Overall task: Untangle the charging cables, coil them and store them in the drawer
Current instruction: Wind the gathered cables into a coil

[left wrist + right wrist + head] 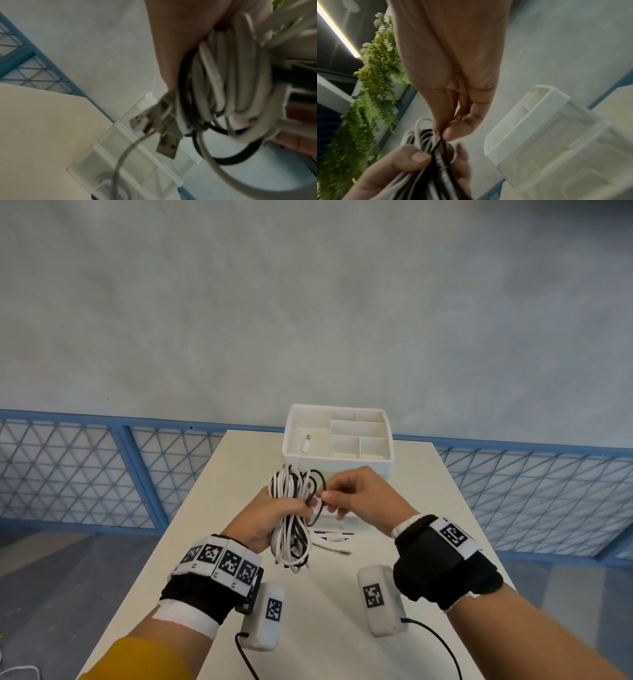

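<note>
A tangled bundle of white and black charging cables (pixel 294 508) hangs above the white table, loops drooping below the fist. My left hand (pixel 274 513) grips the bundle round its middle; the left wrist view shows the cable loops (pixel 221 83) against the palm and two USB plugs (pixel 167 146) dangling. My right hand (pixel 337 496) pinches a black strand (pixel 441 143) at the bundle's right side between thumb and fingertips. A white plug end (pixel 306 445) rises from the bundle in front of the white divided drawer tray (pixel 388 462), which stands just beyond the hands.
The white table (pixel 205 525) is narrow, with blue mesh railing (pixel 102 474) behind it on both sides. Paper with dark print (pixel 330 535) lies under the hands. In the right wrist view, hanging green plants (pixel 373 83) fill the left.
</note>
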A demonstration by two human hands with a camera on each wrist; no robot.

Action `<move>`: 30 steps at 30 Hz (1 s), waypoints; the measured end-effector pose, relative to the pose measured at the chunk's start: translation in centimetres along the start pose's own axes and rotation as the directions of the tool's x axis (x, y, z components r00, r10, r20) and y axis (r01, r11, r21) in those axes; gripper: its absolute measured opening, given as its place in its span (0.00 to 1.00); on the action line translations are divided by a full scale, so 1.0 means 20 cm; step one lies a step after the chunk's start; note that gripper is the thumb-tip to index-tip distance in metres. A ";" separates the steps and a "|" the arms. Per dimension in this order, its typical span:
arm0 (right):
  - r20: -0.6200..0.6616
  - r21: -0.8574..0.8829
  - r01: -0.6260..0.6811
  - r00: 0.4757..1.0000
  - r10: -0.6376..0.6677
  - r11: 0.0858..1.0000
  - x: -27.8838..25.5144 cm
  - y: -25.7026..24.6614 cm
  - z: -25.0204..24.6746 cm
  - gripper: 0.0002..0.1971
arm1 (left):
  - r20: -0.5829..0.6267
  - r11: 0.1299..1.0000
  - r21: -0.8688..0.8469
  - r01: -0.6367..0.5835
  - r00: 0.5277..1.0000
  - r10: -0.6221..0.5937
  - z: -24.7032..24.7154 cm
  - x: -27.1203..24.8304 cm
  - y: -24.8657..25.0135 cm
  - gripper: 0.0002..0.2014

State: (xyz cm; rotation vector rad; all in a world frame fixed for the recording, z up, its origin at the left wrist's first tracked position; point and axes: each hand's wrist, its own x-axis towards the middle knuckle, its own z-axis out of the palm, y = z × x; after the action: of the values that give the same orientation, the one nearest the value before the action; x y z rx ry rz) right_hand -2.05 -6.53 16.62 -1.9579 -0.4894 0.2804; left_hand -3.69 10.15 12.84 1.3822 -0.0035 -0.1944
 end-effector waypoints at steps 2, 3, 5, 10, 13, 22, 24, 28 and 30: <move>0.019 0.020 0.042 0.999 -0.042 0.999 0.02 -0.03 0.03 0.02 | 0.050 1.000 -0.027 0.012 0.999 -0.011 0.00 0.00 -0.02 0.14; 0.014 -0.007 0.062 0.998 -0.062 0.998 0.03 -0.04 0.05 0.02 | 0.086 0.998 -0.053 0.020 0.996 -0.015 0.00 -0.01 -0.02 0.15; -0.018 -0.088 0.100 0.995 -0.102 0.991 0.05 -0.04 0.06 0.07 | 0.146 0.994 -0.092 0.060 0.988 -0.046 -0.02 -0.01 -0.02 0.14; -0.088 -0.057 0.103 0.990 -0.108 0.993 0.03 0.04 0.03 0.10 | 0.145 0.996 -0.080 0.027 0.989 -0.015 -0.05 -0.02 0.03 0.07; 0.157 -0.061 -0.191 0.967 0.199 0.980 -0.02 0.16 0.06 0.30 | 0.058 0.993 -0.111 -0.041 0.997 0.048 -0.06 -0.03 0.07 0.06; 0.117 -0.121 0.159 0.982 -0.145 0.980 -0.12 0.27 0.21 0.35 | -0.210 0.923 -0.376 -0.086 0.978 0.005 -0.07 0.03 0.07 0.03; 0.124 -0.544 0.293 0.955 -0.270 0.786 -0.08 0.28 0.20 0.40 | -0.227 0.894 -0.444 -0.059 0.973 -0.049 -0.08 0.05 0.05 0.05; 0.171 -0.905 0.308 0.895 -0.412 0.292 -0.01 0.37 0.17 0.46 | -0.244 0.883 -0.466 -0.049 0.967 -0.075 -0.08 0.07 0.03 0.06; 0.244 -0.918 0.344 0.883 -0.400 0.200 0.01 0.40 0.18 0.39 | -0.254 0.863 -0.503 -0.050 0.963 -0.092 -0.09 0.08 0.03 0.07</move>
State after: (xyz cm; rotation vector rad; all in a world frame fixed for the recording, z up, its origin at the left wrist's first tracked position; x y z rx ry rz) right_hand -1.54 -6.52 7.84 -2.8816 -1.3239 -0.5628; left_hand -1.80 11.75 12.92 0.8689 0.2757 -0.0164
